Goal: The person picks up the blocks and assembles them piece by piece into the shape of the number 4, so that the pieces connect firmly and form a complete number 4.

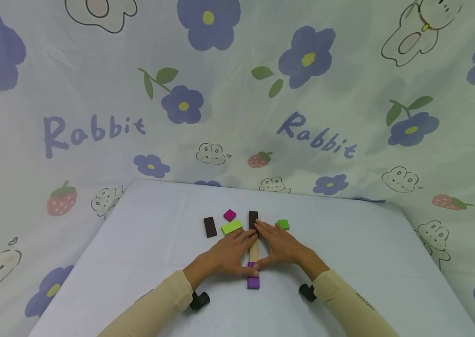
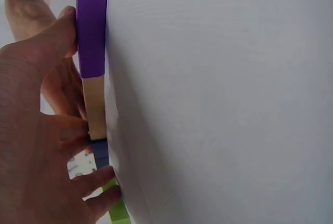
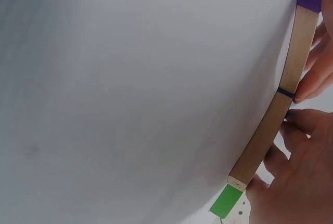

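Note:
A straight row of blocks runs away from me on the white table: a purple block (image 1: 253, 283) nearest, a plain wooden block (image 1: 254, 252) in the middle and a dark brown block (image 1: 253, 219) at the far end. From the left, my left hand (image 1: 230, 252) touches the row, its thumb against the purple block (image 2: 91, 29) and its fingers spread along the side. My right hand (image 1: 282, 245) lies along the opposite side, fingertips by the dark block and thumb near the purple one. Parts of the middle are hidden under the fingers.
Left of the row lie a lime-green block (image 1: 231, 227), a magenta block (image 1: 230, 215) and another dark brown block (image 1: 209, 227). A green block (image 1: 283, 224) lies beyond my right hand. A printed cloth (image 1: 229, 103) hangs behind the table (image 1: 157, 224).

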`<state>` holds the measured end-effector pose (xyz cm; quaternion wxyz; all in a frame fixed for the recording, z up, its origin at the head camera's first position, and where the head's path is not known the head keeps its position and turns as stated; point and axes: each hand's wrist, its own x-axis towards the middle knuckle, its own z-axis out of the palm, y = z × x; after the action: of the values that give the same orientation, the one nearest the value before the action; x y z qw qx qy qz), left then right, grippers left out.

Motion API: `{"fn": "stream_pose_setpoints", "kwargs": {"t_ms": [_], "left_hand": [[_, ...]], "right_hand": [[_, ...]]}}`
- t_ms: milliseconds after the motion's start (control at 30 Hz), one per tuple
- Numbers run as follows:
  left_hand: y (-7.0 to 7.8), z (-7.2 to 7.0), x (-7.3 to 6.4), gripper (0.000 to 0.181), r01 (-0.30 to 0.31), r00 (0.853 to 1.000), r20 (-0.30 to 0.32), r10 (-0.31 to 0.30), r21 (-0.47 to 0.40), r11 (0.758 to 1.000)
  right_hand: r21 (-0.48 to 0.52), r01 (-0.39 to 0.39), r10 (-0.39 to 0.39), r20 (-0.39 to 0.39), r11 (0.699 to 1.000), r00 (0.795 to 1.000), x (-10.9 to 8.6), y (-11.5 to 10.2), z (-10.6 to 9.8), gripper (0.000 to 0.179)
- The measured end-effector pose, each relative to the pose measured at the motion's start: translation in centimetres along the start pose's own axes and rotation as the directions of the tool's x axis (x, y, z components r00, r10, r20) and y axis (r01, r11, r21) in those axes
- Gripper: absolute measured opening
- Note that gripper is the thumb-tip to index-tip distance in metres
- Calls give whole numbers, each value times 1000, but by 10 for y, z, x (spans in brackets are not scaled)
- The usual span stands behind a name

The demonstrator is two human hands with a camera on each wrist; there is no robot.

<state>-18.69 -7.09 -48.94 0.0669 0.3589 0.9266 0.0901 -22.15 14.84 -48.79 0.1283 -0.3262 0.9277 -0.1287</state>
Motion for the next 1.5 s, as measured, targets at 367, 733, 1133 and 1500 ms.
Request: {"fn": "stream_pose_setpoints", "kwargs": {"t_ms": [367,733,1133,1500], "left_hand": [[-1,2,-1,104,-3,1000,-16,3,-12,1000],[0,2,-1,103,10,1000,-6,-10,-7,1000],[-1,1,-3,104,1,1000,-13,-1,-35,999],[-10,-3,-13,96,17,995,-93,-29,-121,993]], "right_hand": [[4,-19,19,12,1000,1000,0,-2,-2,122],[1,-25,25,12,1000,1000,0,-1,0,123],[1,-13,13,6,1000,1000,0,0,1,122],[13,-43,43,5,999,999,0,-1,1,122]]}}
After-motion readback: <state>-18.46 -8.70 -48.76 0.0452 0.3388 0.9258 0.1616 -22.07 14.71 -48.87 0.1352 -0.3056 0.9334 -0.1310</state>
